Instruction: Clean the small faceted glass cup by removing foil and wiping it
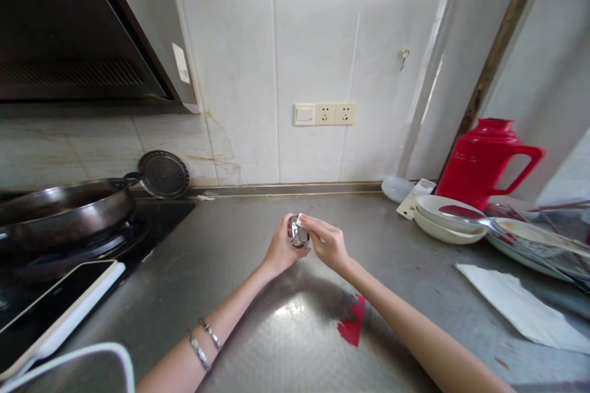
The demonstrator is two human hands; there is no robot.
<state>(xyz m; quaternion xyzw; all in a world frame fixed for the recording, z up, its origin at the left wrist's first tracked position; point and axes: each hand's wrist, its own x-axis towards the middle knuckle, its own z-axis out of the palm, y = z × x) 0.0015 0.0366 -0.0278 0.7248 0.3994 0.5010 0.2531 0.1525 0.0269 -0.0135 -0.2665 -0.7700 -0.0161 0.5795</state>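
Note:
In the middle of the view, over the steel counter, my left hand (279, 250) is wrapped round a small shiny glass jar (298, 233) with a silvery, reflective top. Its lower part is hidden by my fingers, so its full shape does not show. My right hand (330, 247) has its fingers pinched together at the jar's upper right edge, with a small white scrap (300, 219), perhaps tissue, at the fingertips. A torn red piece (353, 321) lies flat on the counter below my right forearm.
On the left, a metal pan (69, 212) sits on the black stove, with a phone (58, 310) and white cable in front. A white tissue (525, 307), stacked bowls (447, 230) and a red thermos (482, 163) stand right. A range hood (133, 24) overhangs the upper left.

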